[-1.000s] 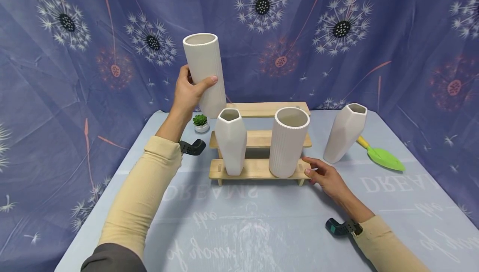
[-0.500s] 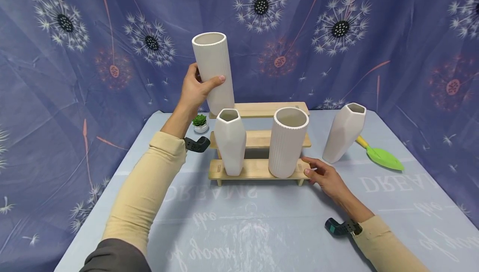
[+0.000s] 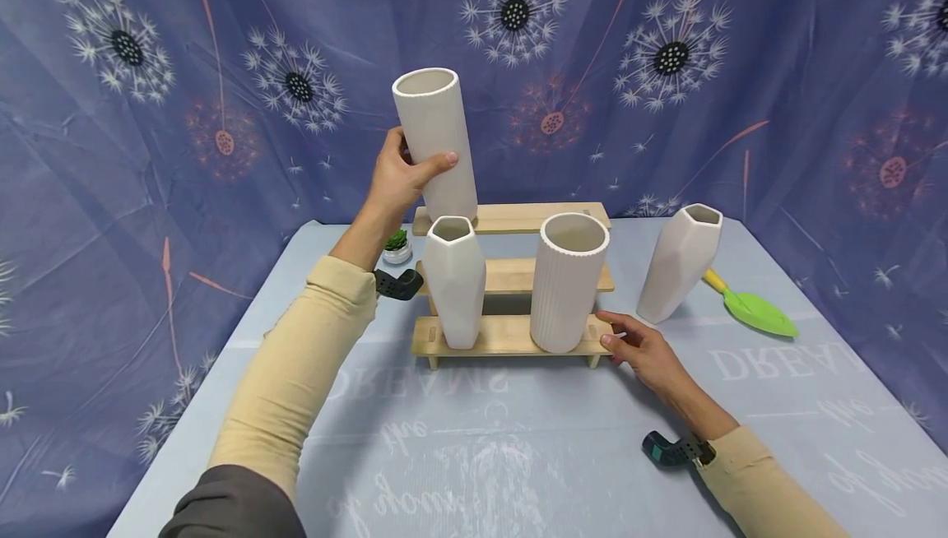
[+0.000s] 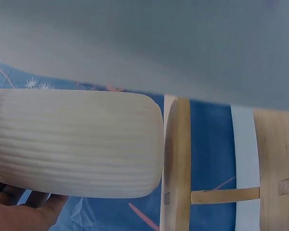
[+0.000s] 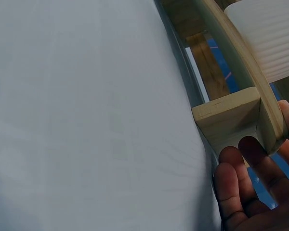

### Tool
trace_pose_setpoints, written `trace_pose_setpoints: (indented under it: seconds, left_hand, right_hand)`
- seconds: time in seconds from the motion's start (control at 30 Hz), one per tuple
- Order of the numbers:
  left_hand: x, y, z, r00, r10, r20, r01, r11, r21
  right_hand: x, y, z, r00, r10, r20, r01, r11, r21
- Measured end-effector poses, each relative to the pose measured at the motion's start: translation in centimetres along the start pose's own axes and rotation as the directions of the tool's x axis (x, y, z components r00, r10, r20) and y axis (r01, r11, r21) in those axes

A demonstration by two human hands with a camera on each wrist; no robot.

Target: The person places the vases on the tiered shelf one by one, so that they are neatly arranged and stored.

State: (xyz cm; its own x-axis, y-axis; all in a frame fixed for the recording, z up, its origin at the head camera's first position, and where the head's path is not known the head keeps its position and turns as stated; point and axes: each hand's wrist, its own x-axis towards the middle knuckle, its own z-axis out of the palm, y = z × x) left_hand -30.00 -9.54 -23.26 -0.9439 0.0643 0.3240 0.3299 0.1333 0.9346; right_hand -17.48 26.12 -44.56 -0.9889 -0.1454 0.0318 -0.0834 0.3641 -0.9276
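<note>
- From where I stand, the left hand [image 3: 406, 176] is wrapped round a tall ribbed vase [image 3: 442, 143], left of centre in the upper part of the frame, thumb across its near side.
- That vase leans a little, mouth to the upper left, its base at the left end of the top shelf of a wooden stand [image 3: 511, 334]; I can't tell whether it bears weight there.
- The right hand [image 3: 643, 353], right of centre, pinches the right end of the stand's lowest shelf, thumb above and fingers below.
- On that lowest shelf, mid-frame, stand a faceted vase [image 3: 456, 283] at left and a wider ribbed vase [image 3: 569, 291] at right, well apart.
- Right of the stand, on the desk [image 3: 563, 447], are a second faceted vase [image 3: 677, 262] and, near it, a green trowel [image 3: 759, 313].
- A small potted plant [image 3: 397, 248] sits left of the stand, partly behind the left forearm.
</note>
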Motion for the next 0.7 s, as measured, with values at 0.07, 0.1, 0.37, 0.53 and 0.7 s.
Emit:
trace_pose_setpoints:
  seconds: [0.07,0.1,0.37,0.53,0.7]
  left_hand:
    - [0.06,-0.02,0.18,1.000,0.001,0.006,-0.001,1.000,-0.001]
    - [0.09,-0.04,0.26,1.000,0.000,0.008,0.000,1.000,-0.001]
    - [0.27,-0.13,0.43,1.000,-0.017,0.020,0.017,1.000,0.019]
    - [0.26,-0.32,0.35,0.999,-0.041,0.030,0.039,0.998,0.042]
    - [0.34,-0.31,0.37,0.998,-0.051,0.040,0.048,0.996,0.069]
  right_hand:
    - [-0.01,-0.02,-0.01,1.000,0.000,-0.001,0.000,1.000,0.002]
    - [0.00,-0.02,-0.01,1.000,0.000,-0.001,0.000,1.000,0.004]
    - [0.08,0.09,-0.11,1.000,-0.015,-0.002,0.015,1.000,0.001]
    - [0.13,0.26,-0.04,0.999,-0.038,-0.002,0.038,0.999,0.008]
    - [0.12,0.32,-0.01,0.998,-0.061,-0.006,0.061,0.998,0.004]
